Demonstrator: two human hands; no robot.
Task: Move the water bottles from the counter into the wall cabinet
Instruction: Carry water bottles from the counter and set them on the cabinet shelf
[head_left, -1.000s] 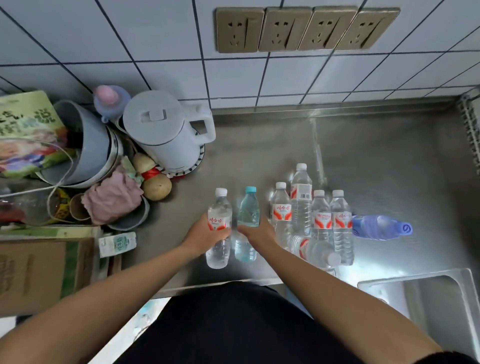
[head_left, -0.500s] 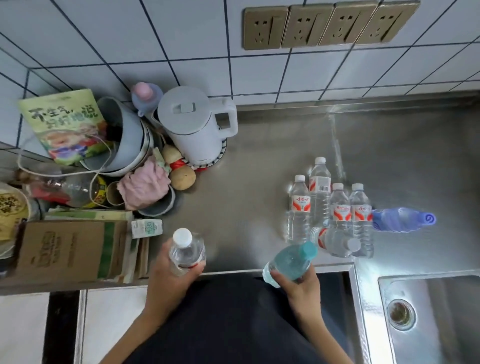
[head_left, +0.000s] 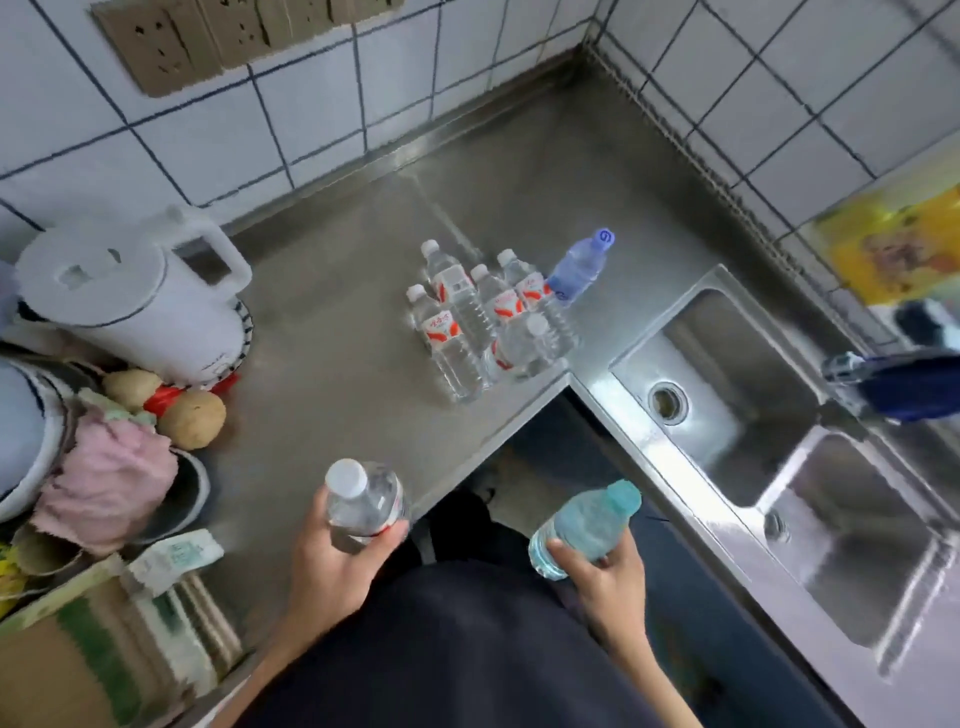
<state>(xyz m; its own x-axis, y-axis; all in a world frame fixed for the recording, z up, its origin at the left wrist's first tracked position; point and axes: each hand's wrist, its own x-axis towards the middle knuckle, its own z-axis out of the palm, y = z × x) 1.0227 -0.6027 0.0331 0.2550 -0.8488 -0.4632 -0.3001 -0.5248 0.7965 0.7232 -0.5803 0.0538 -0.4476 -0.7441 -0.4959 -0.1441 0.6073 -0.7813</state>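
Stainless steel forms the counter (head_left: 332, 332), and everything here is placed against the sink (head_left: 727, 395) set into it. Well to the left of the sink's drain, beyond the counter's front edge, the left hand (head_left: 332, 566) has its fingers wrapped around a clear bottle with a white cap (head_left: 363, 501), lifted off the surface with the cap pointing up toward the camera. Nearer the sink, just off its front-left rim and over a dark garment, the right hand (head_left: 605, 577) grips a pale blue bottle with a teal cap (head_left: 587, 525); this one is tilted, its cap aimed up and toward the sink.

Just left of the sink's near corner, a cluster of clear bottles with red-and-white labels (head_left: 467, 322) stands on the counter, packed so that they touch. Four are upright, and one more lies on its side at the cluster's sink-facing edge, cap outward. A blue bottle with a blue cap (head_left: 579, 267) lies on its side behind the cluster, just past the sink's back-left corner, touching the nearest upright one.

Far left of the sink, a white electric kettle (head_left: 130, 296) sits on a patterned plate. In front of it lie two potatoes (head_left: 192, 418) and a crumpled pink cloth (head_left: 109, 475) on a dark bowl. A cardboard box (head_left: 62, 665) occupies the leftmost front corner, blurred. The wall cabinet is outside the view.
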